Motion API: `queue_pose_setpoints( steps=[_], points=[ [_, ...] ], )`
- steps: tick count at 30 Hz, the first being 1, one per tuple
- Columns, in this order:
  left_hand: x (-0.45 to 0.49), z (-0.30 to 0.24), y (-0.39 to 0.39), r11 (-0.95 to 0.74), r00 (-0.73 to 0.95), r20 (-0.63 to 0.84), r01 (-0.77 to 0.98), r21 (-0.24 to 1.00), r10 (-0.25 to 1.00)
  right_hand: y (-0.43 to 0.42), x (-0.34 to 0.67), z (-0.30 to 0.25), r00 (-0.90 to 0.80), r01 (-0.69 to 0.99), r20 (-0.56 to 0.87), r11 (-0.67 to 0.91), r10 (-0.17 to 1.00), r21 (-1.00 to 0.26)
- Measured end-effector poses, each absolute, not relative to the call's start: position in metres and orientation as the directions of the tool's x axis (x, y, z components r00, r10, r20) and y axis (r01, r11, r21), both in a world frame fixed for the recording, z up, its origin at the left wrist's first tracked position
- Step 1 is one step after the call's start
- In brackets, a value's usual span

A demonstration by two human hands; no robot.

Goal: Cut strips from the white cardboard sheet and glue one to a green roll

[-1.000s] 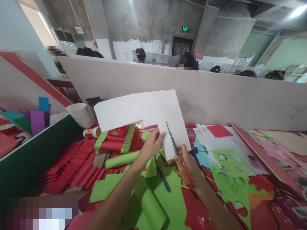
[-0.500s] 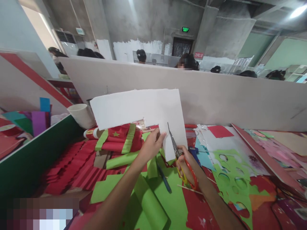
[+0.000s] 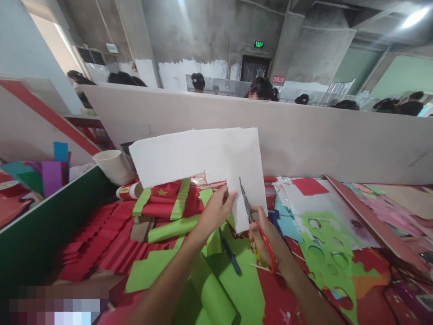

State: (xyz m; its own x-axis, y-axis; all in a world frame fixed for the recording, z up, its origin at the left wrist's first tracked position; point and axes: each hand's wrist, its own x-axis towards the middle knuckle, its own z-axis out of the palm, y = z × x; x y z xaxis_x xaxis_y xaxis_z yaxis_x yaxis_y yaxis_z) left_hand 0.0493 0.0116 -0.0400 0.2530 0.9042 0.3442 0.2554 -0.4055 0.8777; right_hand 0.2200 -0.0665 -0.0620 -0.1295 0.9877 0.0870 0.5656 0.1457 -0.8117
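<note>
My left hand [image 3: 216,211] pinches the lower edge of a large white L-shaped sheet [image 3: 196,155], held upright above the table. My right hand [image 3: 265,237] grips red-handled scissors [image 3: 257,230], thumb and fingers through the loops. The dark blades point up into the sheet's lower right leg, just right of my left thumb. Green paper [image 3: 223,275] and red folded paper [image 3: 111,234] lie below both hands.
A white paper cup [image 3: 113,164] stands at the left by a green divider [image 3: 43,216]. A blue pen [image 3: 232,255] lies on the green paper. A green sheet with round holes [image 3: 326,246] lies at the right. A beige partition [image 3: 304,135] runs behind, people beyond it.
The scissor blades have closed and stand a little further up the sheet. The white sheet has shifted slightly lower and to the right with both hands.
</note>
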Motion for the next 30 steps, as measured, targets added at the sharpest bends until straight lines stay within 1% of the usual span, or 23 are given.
queue_pose_setpoints(
  steps=[6, 11, 18, 21, 27, 30],
  points=[
    [0.052, -0.04, 0.01, -0.405, 0.256, 0.345, 0.239, 0.882, 0.903, -0.068, 0.219, -0.057, -0.144, 0.593, 0.135, 0.195, 0.98, -0.781],
    [0.054, -0.041, 0.009, -0.417, 0.236, 0.365, 0.227, 0.88, 0.9, -0.069, 0.218, -0.057, -0.14, 0.667, 0.149, 0.204, 0.979, -0.716],
    [0.053, -0.036, 0.008, -0.374, 0.243, 0.322, 0.21, 0.903, 0.915, -0.069, 0.214, -0.064, -0.106, 0.75, 0.183, 0.199, 0.977, -0.63],
    [0.053, -0.033, 0.006, -0.355, 0.235, 0.314, 0.164, 0.92, 0.92, -0.068, 0.213, -0.066, -0.098, 0.757, 0.214, 0.213, 0.972, -0.618],
    [0.056, -0.039, 0.007, -0.309, 0.215, 0.299, 0.014, 0.951, 0.93, -0.068, 0.21, -0.067, -0.092, 0.794, 0.278, 0.239, 0.956, -0.56],
    [0.054, -0.041, 0.008, -0.306, 0.152, 0.302, 0.0, 0.952, 0.941, -0.068, 0.209, -0.069, -0.112, 0.794, 0.282, 0.256, 0.953, -0.552]
  ],
)
